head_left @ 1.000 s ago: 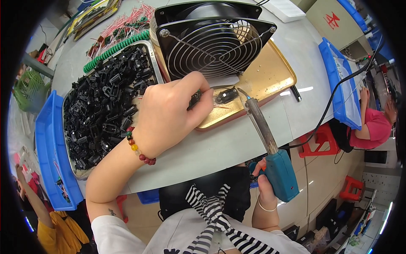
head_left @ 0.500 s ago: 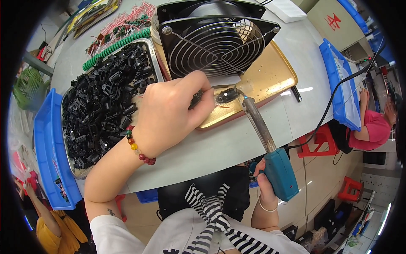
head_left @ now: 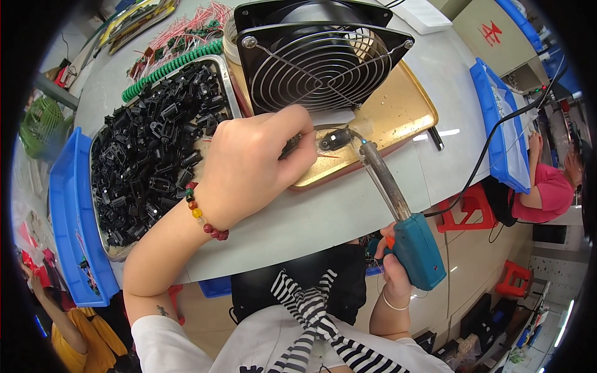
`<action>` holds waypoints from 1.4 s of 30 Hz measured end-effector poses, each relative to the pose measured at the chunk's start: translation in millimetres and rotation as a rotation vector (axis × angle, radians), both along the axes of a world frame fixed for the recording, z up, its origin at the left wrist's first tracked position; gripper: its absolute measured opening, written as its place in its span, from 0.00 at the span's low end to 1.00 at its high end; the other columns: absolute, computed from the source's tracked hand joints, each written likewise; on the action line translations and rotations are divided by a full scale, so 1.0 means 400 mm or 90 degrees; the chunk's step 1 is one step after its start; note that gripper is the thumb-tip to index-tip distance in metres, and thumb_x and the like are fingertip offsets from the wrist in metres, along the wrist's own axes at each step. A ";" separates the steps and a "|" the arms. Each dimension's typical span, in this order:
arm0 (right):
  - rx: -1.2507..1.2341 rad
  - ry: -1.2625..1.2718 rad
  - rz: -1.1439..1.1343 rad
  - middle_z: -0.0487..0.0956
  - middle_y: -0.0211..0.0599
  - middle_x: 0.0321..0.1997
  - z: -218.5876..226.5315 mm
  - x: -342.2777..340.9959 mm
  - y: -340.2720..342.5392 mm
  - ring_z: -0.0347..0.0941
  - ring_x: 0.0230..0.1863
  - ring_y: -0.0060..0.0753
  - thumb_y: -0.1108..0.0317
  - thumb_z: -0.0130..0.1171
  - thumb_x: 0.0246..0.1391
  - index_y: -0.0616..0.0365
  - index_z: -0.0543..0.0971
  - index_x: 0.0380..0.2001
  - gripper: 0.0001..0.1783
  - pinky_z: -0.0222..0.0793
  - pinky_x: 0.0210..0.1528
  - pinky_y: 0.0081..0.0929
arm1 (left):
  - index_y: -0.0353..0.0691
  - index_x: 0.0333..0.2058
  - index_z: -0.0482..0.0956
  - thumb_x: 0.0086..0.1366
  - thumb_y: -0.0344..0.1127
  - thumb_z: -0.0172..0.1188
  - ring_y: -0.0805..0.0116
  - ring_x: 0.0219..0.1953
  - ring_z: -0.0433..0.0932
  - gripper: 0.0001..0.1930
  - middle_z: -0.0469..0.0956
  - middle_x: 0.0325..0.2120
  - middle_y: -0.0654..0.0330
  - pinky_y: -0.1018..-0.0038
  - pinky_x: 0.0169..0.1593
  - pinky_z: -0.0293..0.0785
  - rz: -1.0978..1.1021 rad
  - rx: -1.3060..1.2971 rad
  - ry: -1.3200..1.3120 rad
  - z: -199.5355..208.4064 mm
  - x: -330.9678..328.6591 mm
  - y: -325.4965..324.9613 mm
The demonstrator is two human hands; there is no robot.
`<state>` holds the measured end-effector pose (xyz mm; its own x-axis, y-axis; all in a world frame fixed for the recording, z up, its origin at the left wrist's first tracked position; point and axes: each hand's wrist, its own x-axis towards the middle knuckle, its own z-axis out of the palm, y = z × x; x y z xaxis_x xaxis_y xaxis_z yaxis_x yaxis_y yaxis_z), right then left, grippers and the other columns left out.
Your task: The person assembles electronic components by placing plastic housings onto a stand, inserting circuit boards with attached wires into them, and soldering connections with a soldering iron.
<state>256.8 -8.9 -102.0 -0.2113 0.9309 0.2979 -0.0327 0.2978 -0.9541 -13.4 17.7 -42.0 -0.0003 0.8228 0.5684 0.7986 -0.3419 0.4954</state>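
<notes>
My left hand [head_left: 255,158] reaches over the front of a gold-coloured tray [head_left: 410,105], its thumb and forefinger pinched together. Something dark shows between these fingers, mostly hidden by them. Just right of the fingertips is a small black plastic housing [head_left: 336,139] with a thin red wire near it. My right hand [head_left: 395,273] grips a soldering gun [head_left: 420,252] by its teal handle, an orange trigger showing at the fingers. The gun's metal barrel slants up to the left, with its tip at the right end of the housing; whether they touch I cannot tell.
A black fan [head_left: 323,74] with a wire guard stands behind my hands. At left, a metal tray [head_left: 233,93] holds many black housings, with a green coiled cord [head_left: 174,69] along its far side. A black cable [head_left: 479,161] hangs at right, near a blue bin [head_left: 482,93].
The soldering gun's handle has shifted slightly right and up, and the orange trigger now shows by my right fingers. My left hand and the housing have hardly moved.
</notes>
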 end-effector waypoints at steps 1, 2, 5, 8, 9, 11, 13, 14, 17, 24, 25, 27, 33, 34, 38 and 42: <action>-0.038 0.028 -0.008 0.77 0.43 0.34 0.002 -0.004 -0.003 0.73 0.23 0.27 0.67 0.64 0.43 0.70 0.78 0.37 0.19 0.67 0.27 0.19 | 0.39 0.25 0.74 0.54 0.28 0.60 0.57 0.18 0.76 0.04 0.75 0.16 0.55 0.67 0.21 0.71 0.001 0.000 0.000 0.000 -0.002 0.000; -0.038 0.028 -0.007 0.77 0.43 0.34 0.000 -0.001 -0.003 0.73 0.23 0.27 0.67 0.64 0.43 0.70 0.78 0.37 0.19 0.67 0.27 0.19 | 0.39 0.25 0.76 0.53 0.27 0.61 0.61 0.17 0.76 0.02 0.76 0.17 0.57 0.72 0.22 0.71 0.003 -0.004 0.013 0.001 -0.004 -0.001; -0.039 0.040 0.009 0.77 0.45 0.37 -0.009 0.006 -0.003 0.73 0.23 0.26 0.66 0.65 0.43 0.72 0.78 0.39 0.21 0.68 0.27 0.18 | 0.38 0.25 0.76 0.53 0.27 0.61 0.60 0.18 0.76 0.02 0.76 0.17 0.56 0.71 0.22 0.71 0.000 -0.006 0.018 0.001 -0.004 -0.001; -0.047 0.063 0.014 0.78 0.45 0.37 -0.014 0.007 -0.006 0.73 0.24 0.27 0.66 0.66 0.43 0.73 0.76 0.42 0.24 0.69 0.28 0.19 | 0.38 0.25 0.76 0.53 0.27 0.61 0.60 0.18 0.76 0.02 0.76 0.17 0.56 0.71 0.22 0.71 -0.003 -0.011 0.018 0.002 -0.006 -0.003; -0.062 0.078 0.016 0.78 0.45 0.38 -0.017 0.011 -0.009 0.73 0.24 0.27 0.66 0.66 0.43 0.73 0.75 0.44 0.26 0.69 0.29 0.20 | 0.38 0.25 0.78 0.53 0.26 0.61 0.66 0.17 0.76 0.01 0.76 0.18 0.58 0.76 0.22 0.70 -0.001 -0.016 0.026 0.003 -0.007 -0.003; -0.077 0.094 0.017 0.78 0.46 0.39 -0.019 0.013 -0.011 0.73 0.25 0.27 0.66 0.66 0.43 0.73 0.74 0.45 0.27 0.69 0.29 0.20 | 0.38 0.25 0.78 0.53 0.26 0.61 0.66 0.17 0.76 0.01 0.76 0.18 0.58 0.76 0.22 0.70 0.000 -0.014 0.029 0.004 -0.006 -0.003; -0.106 0.139 0.009 0.78 0.48 0.41 -0.017 0.012 -0.014 0.73 0.27 0.28 0.67 0.68 0.42 0.73 0.72 0.48 0.30 0.70 0.31 0.21 | 0.38 0.25 0.78 0.53 0.26 0.61 0.66 0.17 0.76 0.01 0.76 0.17 0.58 0.76 0.22 0.70 0.001 -0.011 0.031 0.005 -0.006 -0.004; -0.106 0.139 0.010 0.78 0.48 0.41 -0.018 0.014 -0.013 0.73 0.27 0.28 0.67 0.68 0.42 0.73 0.72 0.48 0.30 0.70 0.31 0.21 | 0.38 0.25 0.78 0.53 0.26 0.61 0.66 0.17 0.76 0.01 0.76 0.17 0.58 0.76 0.22 0.70 0.001 -0.013 0.030 0.005 -0.006 -0.004; -0.112 0.137 0.031 0.78 0.50 0.42 -0.021 0.020 -0.013 0.73 0.27 0.28 0.68 0.68 0.41 0.73 0.71 0.50 0.32 0.70 0.32 0.22 | 0.38 0.26 0.78 0.53 0.26 0.61 0.66 0.17 0.76 0.01 0.76 0.18 0.58 0.76 0.22 0.70 0.000 -0.013 0.028 0.002 -0.009 -0.004; -0.113 0.132 0.044 0.78 0.50 0.45 -0.029 0.028 -0.012 0.74 0.28 0.29 0.67 0.68 0.42 0.71 0.70 0.51 0.33 0.70 0.33 0.22 | 0.39 0.25 0.74 0.54 0.28 0.59 0.54 0.19 0.76 0.03 0.74 0.16 0.54 0.65 0.22 0.72 -0.012 -0.007 0.003 0.002 -0.003 0.000; -0.110 0.131 0.049 0.78 0.50 0.45 -0.029 0.029 -0.012 0.74 0.29 0.29 0.67 0.69 0.43 0.71 0.70 0.51 0.33 0.70 0.33 0.22 | 0.39 0.25 0.74 0.54 0.28 0.59 0.54 0.19 0.76 0.03 0.74 0.16 0.54 0.65 0.22 0.72 -0.012 -0.007 0.003 0.002 -0.003 0.001; -0.108 0.119 0.029 0.76 0.50 0.45 -0.022 0.014 -0.018 0.72 0.27 0.30 0.66 0.66 0.43 0.70 0.71 0.50 0.30 0.68 0.30 0.21 | 0.39 0.25 0.74 0.54 0.28 0.59 0.54 0.19 0.76 0.03 0.74 0.16 0.54 0.66 0.22 0.72 -0.015 -0.011 0.005 0.002 -0.004 0.000; -0.123 0.147 0.048 0.78 0.47 0.46 -0.019 0.021 -0.022 0.74 0.30 0.28 0.66 0.68 0.45 0.69 0.71 0.52 0.31 0.70 0.33 0.22 | 0.38 0.26 0.78 0.54 0.27 0.61 0.66 0.17 0.76 0.01 0.77 0.18 0.59 0.76 0.22 0.71 -0.010 -0.010 0.028 0.005 -0.008 -0.004; -0.119 0.143 0.053 0.77 0.46 0.46 -0.019 0.021 -0.021 0.74 0.30 0.27 0.66 0.68 0.45 0.68 0.71 0.52 0.31 0.69 0.34 0.23 | 0.38 0.26 0.78 0.54 0.27 0.61 0.66 0.17 0.76 0.01 0.77 0.18 0.59 0.76 0.22 0.71 -0.010 -0.009 0.029 0.007 -0.008 -0.002; -0.118 0.154 0.064 0.77 0.44 0.48 -0.013 0.021 -0.025 0.73 0.31 0.27 0.66 0.66 0.47 0.67 0.73 0.51 0.28 0.68 0.35 0.23 | 0.40 0.28 0.78 0.54 0.29 0.64 0.62 0.20 0.76 0.04 0.77 0.20 0.58 0.72 0.23 0.72 -0.017 0.009 0.019 0.029 -0.006 -0.005; -0.130 0.151 0.061 0.76 0.42 0.48 -0.008 0.022 -0.026 0.72 0.31 0.26 0.66 0.65 0.47 0.66 0.74 0.50 0.27 0.67 0.35 0.22 | 0.41 0.32 0.82 0.53 0.28 0.67 0.68 0.22 0.74 0.06 0.73 0.23 0.61 0.76 0.24 0.71 -0.094 0.016 0.172 0.048 -0.030 -0.010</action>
